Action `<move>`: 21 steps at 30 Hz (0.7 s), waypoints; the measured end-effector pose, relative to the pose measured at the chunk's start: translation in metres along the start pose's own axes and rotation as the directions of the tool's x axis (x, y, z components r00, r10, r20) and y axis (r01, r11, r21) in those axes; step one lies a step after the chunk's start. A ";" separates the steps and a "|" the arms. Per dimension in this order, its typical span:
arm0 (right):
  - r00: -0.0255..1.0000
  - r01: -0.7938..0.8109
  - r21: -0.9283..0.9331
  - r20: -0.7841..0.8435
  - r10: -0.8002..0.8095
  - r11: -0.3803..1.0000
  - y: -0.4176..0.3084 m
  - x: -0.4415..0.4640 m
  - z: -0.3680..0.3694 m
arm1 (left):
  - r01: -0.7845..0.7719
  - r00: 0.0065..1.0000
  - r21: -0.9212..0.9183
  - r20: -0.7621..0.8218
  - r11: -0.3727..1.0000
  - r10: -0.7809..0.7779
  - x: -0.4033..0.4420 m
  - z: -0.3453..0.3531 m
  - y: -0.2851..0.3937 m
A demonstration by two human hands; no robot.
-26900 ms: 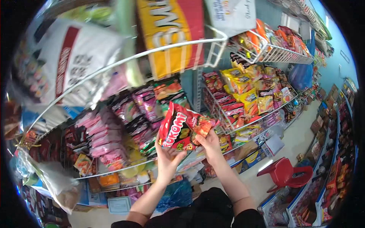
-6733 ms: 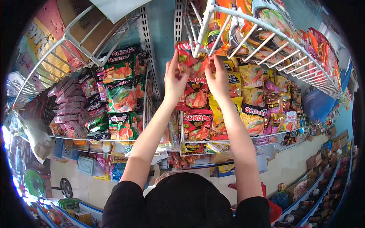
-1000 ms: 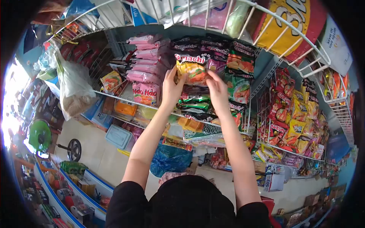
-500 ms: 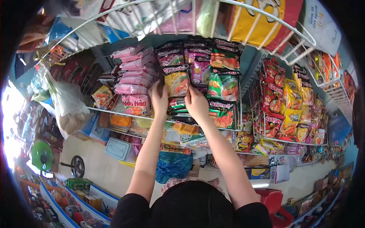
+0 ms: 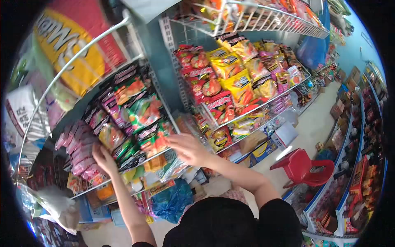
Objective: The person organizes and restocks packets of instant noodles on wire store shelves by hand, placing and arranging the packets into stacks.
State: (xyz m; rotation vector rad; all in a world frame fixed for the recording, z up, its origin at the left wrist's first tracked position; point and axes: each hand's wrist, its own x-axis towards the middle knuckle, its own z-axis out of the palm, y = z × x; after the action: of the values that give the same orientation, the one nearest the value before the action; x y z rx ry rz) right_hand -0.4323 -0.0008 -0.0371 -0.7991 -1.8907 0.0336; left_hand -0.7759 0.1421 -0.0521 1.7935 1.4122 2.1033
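Note:
My left hand (image 5: 105,160) lies between the stack of pink instant noodle packets (image 5: 79,146) and a yellow noodle packet (image 5: 111,137), its fingers stretched out against the packets. My right hand (image 5: 189,149) is at the front right corner of the same wire shelf, fingers extended towards a green and red noodle packet (image 5: 155,139). Nothing shows in its grasp. Behind stand columns of purple packets (image 5: 116,110), orange packets (image 5: 131,91) and another green packet (image 5: 144,110). Whether the right fingertips touch the packet, I cannot tell.
Red noodle packets (image 5: 201,82) and yellow ones (image 5: 236,84) fill the neighbouring rack. Overhead at left, a white wire basket (image 5: 55,82) curves close by. A red plastic chair (image 5: 302,166) stands on the floor at right. A blue plastic bag (image 5: 173,201) sits below the shelf.
My view has swung right, bringing the neighbouring rack and red chair further in. My right hand has left the yellow packet and moved right; my left hand stays by the pink stack.

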 end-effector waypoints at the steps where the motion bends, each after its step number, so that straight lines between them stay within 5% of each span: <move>1: 0.997 -0.067 -0.053 -0.035 0.065 0.996 0.016 -0.024 -0.029 | -0.009 1.000 0.068 0.004 0.998 0.009 0.001 -0.002 0.025; 4: 0.926 -0.366 -0.170 -0.167 0.339 0.915 0.046 -0.086 -0.119 | -0.002 0.999 0.113 -0.042 0.994 0.007 0.002 -0.007 0.035; 6: 0.832 -0.532 -0.171 -0.288 0.475 0.829 0.060 -0.123 -0.171 | -0.114 0.983 0.278 -0.110 0.954 0.149 0.000 -0.003 0.059; 8: 0.796 -0.581 -0.273 -0.386 0.466 0.767 0.078 -0.149 -0.216 | -0.109 0.984 0.088 -0.135 0.990 0.120 -0.001 0.016 0.098; 9: 0.765 -0.599 -0.221 -0.441 0.469 0.770 0.091 -0.162 -0.232 | -0.178 0.972 0.213 -0.114 0.961 0.205 -0.002 0.027 0.123; 12: 0.769 -0.579 -0.228 -0.474 0.430 0.783 0.110 -0.144 -0.279 | -0.204 0.965 0.032 -0.161 0.978 0.206 -0.012 0.088 0.211; 13: 0.804 -0.526 -0.273 -0.468 0.367 0.805 0.126 -0.140 -0.292 | 0.018 0.987 0.025 -0.158 1.000 -0.013 -0.022 0.113 0.239; 15: 0.793 -0.528 -0.333 -0.522 0.314 0.781 0.155 -0.126 -0.307 | -0.236 0.965 -0.084 0.095 0.968 0.243 -0.045 0.169 0.264; 16: 0.783 -0.527 -0.299 -0.535 0.318 0.795 0.164 -0.111 -0.316 | -0.095 0.959 -0.047 0.263 0.994 0.104 -0.070 0.202 0.307; 17: 0.790 -0.525 -0.282 -0.513 0.336 0.803 0.179 -0.103 -0.326 | 0.129 0.882 -0.199 0.472 0.971 -0.021 -0.095 0.234 0.330; 19: 0.786 -0.541 -0.373 -0.543 0.296 0.753 0.210 -0.090 -0.334 | 0.342 0.641 -0.234 0.766 0.910 -0.044 -0.147 0.302 0.332; 20: 0.775 -0.561 -0.351 -0.541 0.327 0.750 0.230 -0.086 -0.337 | 0.707 0.503 -0.398 0.864 0.585 -0.020 -0.169 0.331 0.361; 21: 0.753 -0.601 -0.338 -0.544 0.371 0.724 0.237 -0.080 -0.338 | 0.736 0.469 -0.376 0.883 0.562 -0.023 -0.186 0.363 0.363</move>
State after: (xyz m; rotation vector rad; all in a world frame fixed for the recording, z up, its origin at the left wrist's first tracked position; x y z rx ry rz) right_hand -0.0132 0.0319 -0.0319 -1.5298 -1.1967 -0.2924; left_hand -0.2423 0.0426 0.0080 1.4353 0.4916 0.9896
